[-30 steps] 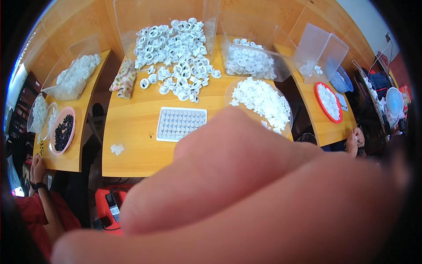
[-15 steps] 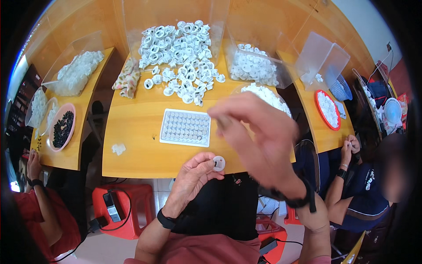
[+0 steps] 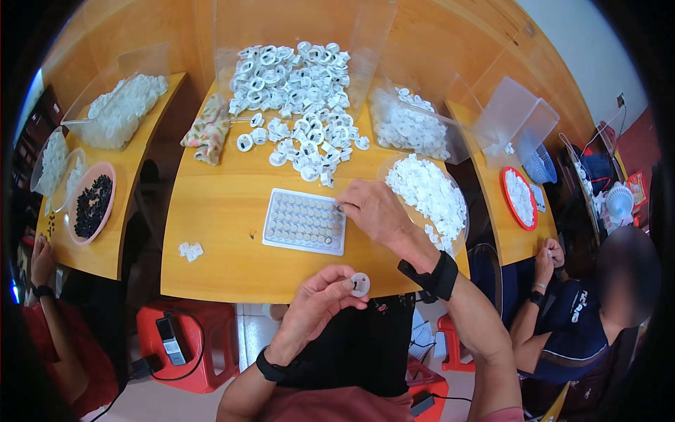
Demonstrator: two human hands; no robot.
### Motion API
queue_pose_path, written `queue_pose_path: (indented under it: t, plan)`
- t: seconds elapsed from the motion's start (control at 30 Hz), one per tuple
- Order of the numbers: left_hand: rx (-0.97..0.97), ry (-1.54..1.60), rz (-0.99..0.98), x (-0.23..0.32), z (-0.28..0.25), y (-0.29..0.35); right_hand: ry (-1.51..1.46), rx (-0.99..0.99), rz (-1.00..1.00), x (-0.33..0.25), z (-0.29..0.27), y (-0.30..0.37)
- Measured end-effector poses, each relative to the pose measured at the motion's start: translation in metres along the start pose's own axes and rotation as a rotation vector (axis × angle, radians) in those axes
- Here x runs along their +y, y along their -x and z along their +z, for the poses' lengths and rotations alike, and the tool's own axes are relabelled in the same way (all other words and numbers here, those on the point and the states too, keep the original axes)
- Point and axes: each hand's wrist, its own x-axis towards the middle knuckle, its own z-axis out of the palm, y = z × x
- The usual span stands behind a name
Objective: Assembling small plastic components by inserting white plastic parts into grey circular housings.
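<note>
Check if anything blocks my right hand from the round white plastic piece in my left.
Nothing visible stands between your right hand and the round white plastic piece; the rectangular white plastic tray lies left of that path.

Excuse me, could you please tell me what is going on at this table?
A person is handling small parts at a wooden table. The left hand holds a round white part near the table's front edge. The right hand is at the right side of a white tray of small silvery discs; whether it grips one is unclear. A pile of white parts lies beyond the tray.
</note>
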Motion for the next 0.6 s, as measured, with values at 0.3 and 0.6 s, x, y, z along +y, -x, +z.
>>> queue_pose_path:
  t: [0.3, 0.6]
  plan:
    - [-0.020, 0.020, -0.002, -0.0037, -0.0035, 0.0011, 0.106, -0.029, -0.063, 0.0008, 0.0062, 0.0015]
    - [-0.030, 0.002, 0.003, -0.0017, -0.0002, 0.0027, 0.039, 0.036, 0.083, -0.0075, 0.0005, 0.0034]
